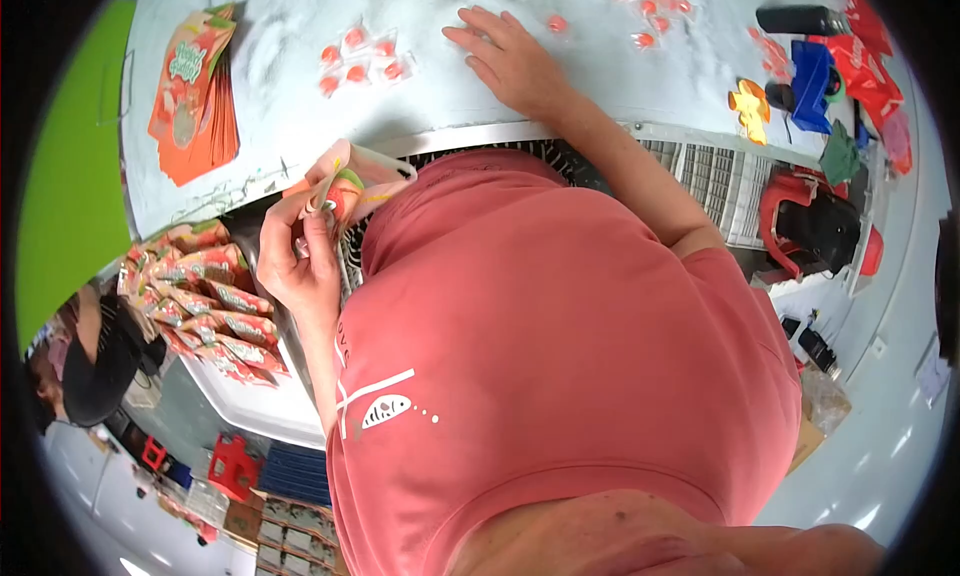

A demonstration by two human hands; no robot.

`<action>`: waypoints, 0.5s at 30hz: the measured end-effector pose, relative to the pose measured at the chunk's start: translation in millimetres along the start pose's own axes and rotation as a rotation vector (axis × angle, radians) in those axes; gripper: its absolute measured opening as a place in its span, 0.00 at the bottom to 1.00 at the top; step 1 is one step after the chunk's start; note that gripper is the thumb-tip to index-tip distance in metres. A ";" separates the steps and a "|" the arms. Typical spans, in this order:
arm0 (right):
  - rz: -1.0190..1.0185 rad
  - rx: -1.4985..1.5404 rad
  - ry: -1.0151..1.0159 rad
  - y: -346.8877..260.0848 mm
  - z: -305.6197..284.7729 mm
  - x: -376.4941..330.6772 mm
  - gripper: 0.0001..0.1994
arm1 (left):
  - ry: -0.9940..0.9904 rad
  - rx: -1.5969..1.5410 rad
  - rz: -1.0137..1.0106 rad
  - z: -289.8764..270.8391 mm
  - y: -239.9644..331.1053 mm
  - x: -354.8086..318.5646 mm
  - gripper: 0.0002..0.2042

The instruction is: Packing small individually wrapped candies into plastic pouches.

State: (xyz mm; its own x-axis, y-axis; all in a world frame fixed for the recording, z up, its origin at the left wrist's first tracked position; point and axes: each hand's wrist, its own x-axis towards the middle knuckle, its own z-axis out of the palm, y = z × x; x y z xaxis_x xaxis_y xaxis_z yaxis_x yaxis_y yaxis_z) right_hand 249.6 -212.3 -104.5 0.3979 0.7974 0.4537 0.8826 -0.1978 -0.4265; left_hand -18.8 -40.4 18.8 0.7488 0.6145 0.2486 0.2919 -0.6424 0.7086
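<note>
My left hand [292, 261] holds an orange stand-up pouch [345, 186] by its mouth, close to my chest at the table's near edge. My right hand [510, 61] lies flat on the pale table [290, 36], fingers spread, and holds nothing. A small red sachet [556, 23] lies just beyond its fingertips. To the left of that hand sits a cluster of several clear sachets with red pieces [358, 60]. More of them [650, 1] lie at the far edge of the table.
A stack of flat orange pouches [190, 96] lies on the table's left. Filled pouches [200, 306] are lined up in a white tray at lower left. A blue tool [812, 86], red bags [868, 61] and a red-black device [815, 226] stand right. Another person [85, 361] sits at far left.
</note>
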 end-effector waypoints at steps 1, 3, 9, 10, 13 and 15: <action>0.035 0.077 0.061 -0.2 -2.9 -3.3 0.19 | -0.006 -0.006 0.009 1.0 -0.1 0.9 0.04; 0.090 0.069 0.142 7.4 -20.9 -2.7 0.18 | -0.008 0.013 0.001 3.4 -1.2 1.8 0.03; 0.168 -0.023 0.232 51.4 -41.0 3.4 0.18 | -0.016 0.010 0.019 10.6 -4.0 3.3 0.03; 0.148 -0.126 0.205 52.4 -39.4 3.6 0.18 | -0.016 0.013 0.014 11.9 -3.1 3.3 0.03; 0.040 -0.216 0.162 50.8 -42.7 8.0 0.18 | -0.031 0.024 0.021 12.6 1.6 3.6 0.03; 0.148 -0.139 0.091 62.9 -36.7 1.1 0.18 | -0.060 0.011 -0.046 10.3 3.9 1.7 0.03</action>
State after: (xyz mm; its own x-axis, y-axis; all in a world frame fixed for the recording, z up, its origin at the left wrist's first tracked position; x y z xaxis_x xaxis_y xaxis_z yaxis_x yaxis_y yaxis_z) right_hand 314.9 -244.8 -102.0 0.5415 0.6999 0.4658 0.8361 -0.3906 -0.3851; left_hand -10.3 -46.6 15.1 0.7683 0.6154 0.1758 0.3333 -0.6192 0.7110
